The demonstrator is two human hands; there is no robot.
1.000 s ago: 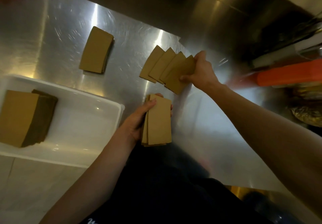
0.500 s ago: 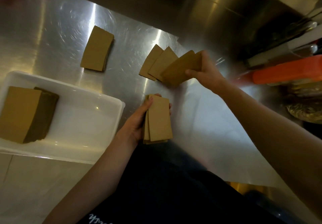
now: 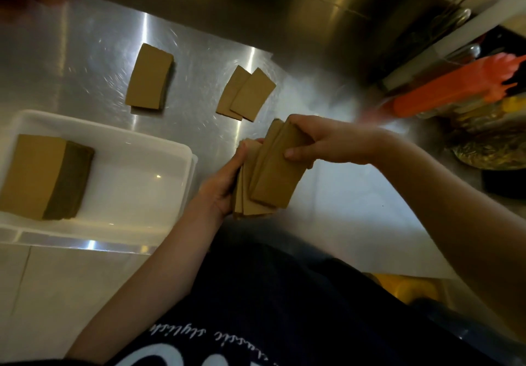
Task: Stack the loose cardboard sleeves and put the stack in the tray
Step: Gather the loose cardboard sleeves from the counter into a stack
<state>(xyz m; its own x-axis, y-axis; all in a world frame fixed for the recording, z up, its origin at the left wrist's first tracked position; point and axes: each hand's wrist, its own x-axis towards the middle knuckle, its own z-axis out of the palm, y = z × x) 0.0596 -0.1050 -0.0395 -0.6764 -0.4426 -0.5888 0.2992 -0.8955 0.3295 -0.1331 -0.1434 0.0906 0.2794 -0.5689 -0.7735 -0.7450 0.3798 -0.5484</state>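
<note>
1. Stainless steel counter forms the work surface, backed by a steel wall; a white tray sits at its left edge, and orange utensils lie blurred at the far right.
2. Left hand cradles the held bundle of sleeves just right of the tray and above the counter's near edge. Its fingers are curled around the left edge of the bundle, thumb on top.
3. Right hand pinches two or so sleeves between thumb and fingers and lays them on the bundle.
4. Orientation: the long axis of the bundle runs away from the person. The added sleeves are tilted, far end leaning right, so the pile is fanned.
5. Procedure, as a judgement: rotate the added sleeves until the long edges are parallel. Release the right-hand pinch only when the left thumb clamps the pile. Then tap the near ends square.
6. Remaining items: two overlapping sleeves lie on the counter beyond the hands, angled the same way. A small neat stack lies further left.
7. Destination: a tall stack already occupies the tray's left part; its right part is bare and appears able to take the new pile.
</note>
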